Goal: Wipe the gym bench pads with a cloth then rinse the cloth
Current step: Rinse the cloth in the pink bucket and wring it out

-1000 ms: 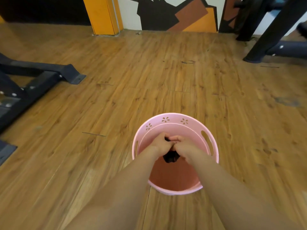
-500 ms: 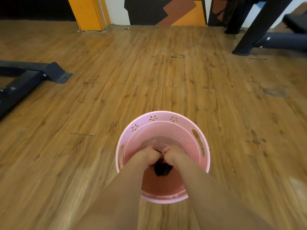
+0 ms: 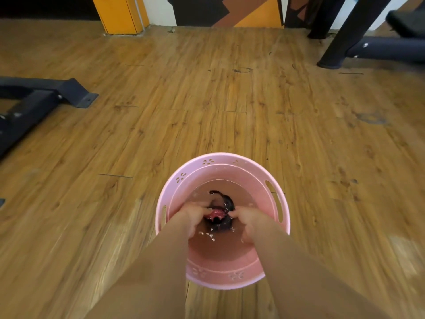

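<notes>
Cloth (image 3: pixel 220 212) is what I look at first: a small dark, near-black rag bunched into a wet wad, with a pink-red fold showing at its middle and one thin dark tail curling away towards the far side. It lies at the surface of the shallow water (image 3: pixel 241 196) inside a round pink plastic tub (image 3: pixel 230 157), roughly at the tub's centre. Small splashes glint around it.

My view has the left hand (image 3: pixel 195 215) curled on the wad's left side and the right hand (image 3: pixel 251 223) curled on its right side, knuckles up. The two hands sit a little apart with the rag drawn between them. Blur keeps me from reading single fingertips.

Both forearms come in over the near rim. The tub wall rings the hands closely, and the right hand is near the right wall, where a long slot handle is cut. Small flower cut-outs mark the far wall below the rim.

The tub stands on a brown wood-plank floor (image 3: pixel 230 100) that lies open on every side of it. A dark metal frame foot (image 3: pixel 69 93) rests well apart at the left. Black machine legs (image 3: pixel 340 42) stand far off at the upper right, and an orange pillar (image 3: pixel 122 14) rises at the back wall.
</notes>
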The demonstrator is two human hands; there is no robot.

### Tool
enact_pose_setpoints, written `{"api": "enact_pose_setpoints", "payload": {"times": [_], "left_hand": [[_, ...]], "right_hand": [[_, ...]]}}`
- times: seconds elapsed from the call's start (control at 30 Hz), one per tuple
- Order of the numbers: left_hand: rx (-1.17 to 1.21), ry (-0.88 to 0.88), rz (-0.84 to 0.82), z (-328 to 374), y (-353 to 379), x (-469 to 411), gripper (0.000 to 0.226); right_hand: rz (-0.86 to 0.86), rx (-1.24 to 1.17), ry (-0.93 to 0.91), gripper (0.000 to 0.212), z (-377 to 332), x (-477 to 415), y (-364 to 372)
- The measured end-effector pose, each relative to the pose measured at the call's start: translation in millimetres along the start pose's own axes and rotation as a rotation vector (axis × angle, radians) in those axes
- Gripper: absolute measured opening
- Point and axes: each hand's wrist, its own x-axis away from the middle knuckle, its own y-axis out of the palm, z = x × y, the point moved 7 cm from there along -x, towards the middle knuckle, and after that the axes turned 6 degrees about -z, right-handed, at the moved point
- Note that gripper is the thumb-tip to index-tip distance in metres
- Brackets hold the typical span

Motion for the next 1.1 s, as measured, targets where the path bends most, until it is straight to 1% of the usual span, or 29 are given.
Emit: {"api": "enact_pose_setpoints", "payload": {"times": [0.07,0.13,0.17,0.23,0.3,0.33,0.4,0.47,0.57,0.63,0.7,0.77,0.83,0.93,0.97,1.0,1.07,1.1], "left_hand": [[0.041,0.055,0.038,2,-2,3,0.030],[0.041,0.129,0.068,5,0,4,0.022],[0.000,0.170,0.082,9,1,6,0.015],[-0.168,0.256,0.119,16,5,11,0.004],[-0.387,0.335,0.159,21,10,18,0.008],[-0.464,0.371,0.183,23,11,23,0.009],[-0.524,0.432,0.232,25,13,32,0.011],[-0.537,0.465,0.268,25,13,37,0.012],[-0.511,0.493,0.308,29,10,37,0.015],[-0.492,0.488,0.329,30,7,38,0.020],[-0.530,0.473,0.324,28,8,39,0.027],[-0.553,0.452,0.307,25,9,38,0.033],[-0.529,0.416,0.281,20,10,31,0.033],[-0.445,0.365,0.192,11,13,18,0.024],[-0.423,0.355,0.168,10,14,16,0.027],[-0.408,0.344,0.156,9,14,14,0.032],[-0.400,0.309,0.145,6,15,11,0.040],[-0.404,0.279,0.137,4,14,10,0.043]], "right_hand": [[0.004,-0.060,-0.035,0.034,2,1,0],[0.053,-0.092,-0.131,0.026,2,3,-5],[0.086,-0.087,-0.203,0.026,0,4,-10],[0.140,-0.032,-0.357,0.029,-9,13,-15],[0.141,0.021,-0.440,0.025,-13,19,-14],[0.132,0.040,-0.451,0.021,-13,20,-13],[0.120,0.041,-0.464,0.014,-10,20,-12],[0.127,0.045,-0.473,0.009,-7,20,-11],[0.131,0.024,-0.491,0.011,-9,19,-8],[0.114,-0.017,-0.491,0.013,-11,18,-5],[0.091,-0.036,-0.478,0.014,-9,18,-4],[0.101,-0.017,-0.468,0.021,-7,17,-4],[0.089,-0.006,-0.447,0.039,-4,14,-3],[0.024,0.019,-0.427,0.070,-3,13,1],[-0.002,0.046,-0.411,0.075,-2,12,4],[-0.026,0.060,-0.394,0.071,-1,12,7],[-0.035,0.057,-0.372,0.048,1,11,11],[-0.031,0.033,-0.361,0.040,2,9,12]]}}
